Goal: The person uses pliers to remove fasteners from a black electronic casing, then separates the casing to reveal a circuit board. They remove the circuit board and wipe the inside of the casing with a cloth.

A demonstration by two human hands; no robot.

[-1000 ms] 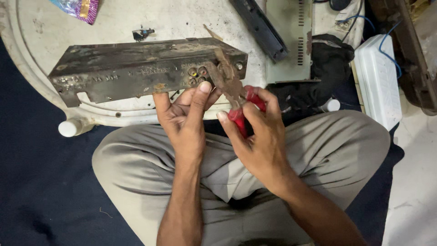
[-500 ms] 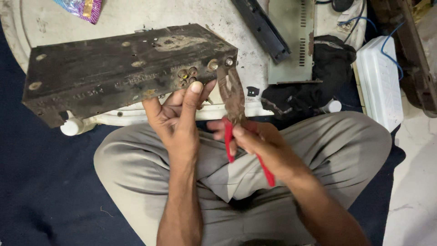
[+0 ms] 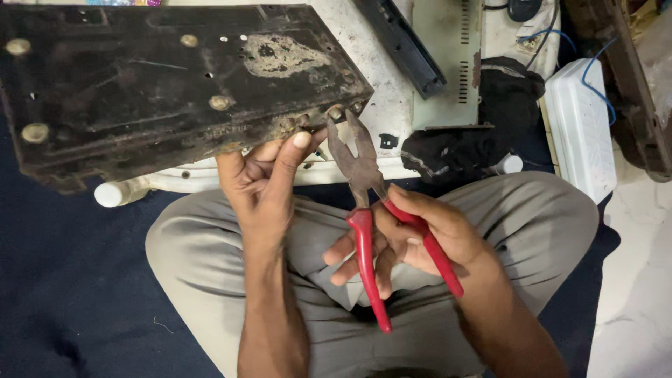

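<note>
You tipped the black metal chassis (image 3: 175, 91) up off the white round table (image 3: 378, 105) over the last second; a second ago it lay nearly edge-on, by now its dirty underside with the round feet and the rust patch faced you; your left hand (image 3: 262, 185) was clamped under its near right corner, fingers wrapped on the lower edge, index finger pressed up by the corner screws (image 3: 334, 112).

Your right hand (image 3: 413, 234) shifted grip on the red-handled combination pliers (image 3: 367, 196); earlier the handles were bunched in your fist, now they were spread, fingers between them, so the jaws stood slightly apart, tips just beside the corner screws, not biting anything that I could see.

My read: you exposed the fasteners at that corner and lined the tool up; no screw was gripped yet.

Containers: the white plastic box (image 3: 577, 126) at right was shut, contents hidden; blue wire (image 3: 595, 91) ran over it; the grey vented cover (image 3: 444, 63) lay flat on the table, black cloth (image 3: 483, 133) bunched against it; black bar (image 3: 399, 42) lay just beside the cover.
</note>
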